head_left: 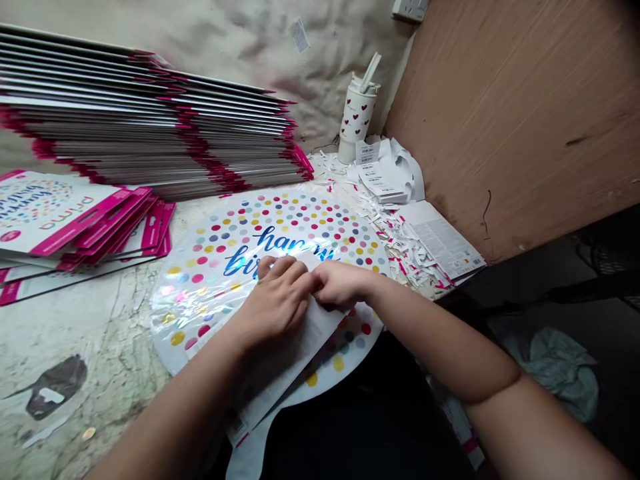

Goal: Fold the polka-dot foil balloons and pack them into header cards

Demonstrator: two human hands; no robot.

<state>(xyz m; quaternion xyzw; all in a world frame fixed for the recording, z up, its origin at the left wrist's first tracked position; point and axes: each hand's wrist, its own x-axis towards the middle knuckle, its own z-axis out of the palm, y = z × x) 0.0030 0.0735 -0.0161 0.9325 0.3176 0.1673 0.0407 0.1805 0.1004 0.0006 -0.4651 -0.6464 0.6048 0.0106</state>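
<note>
A flat foil balloon [295, 217], round and white with coloured dots and blue "happy bir…" lettering, lies across the table's front edge, its tail hanging toward me. On top of it rests a white printed card packet [285, 373], set at a slant with small grey text facing up. My left hand [280, 293] presses on the packet with its fingers curled over the upper end. Beside it, touching, my right hand [337, 283] is closed in a pinch at the same end. The fingertips of both hands are hidden.
Tall stacks of pink-edged packets [165, 127] stand at the back left, with more loose packets [75, 213] in front. A heart-patterned tumbler [357, 113], label strips [387, 170], paper scraps [400, 247] and another packet [443, 240] lie rightward, by a wooden panel [515, 113].
</note>
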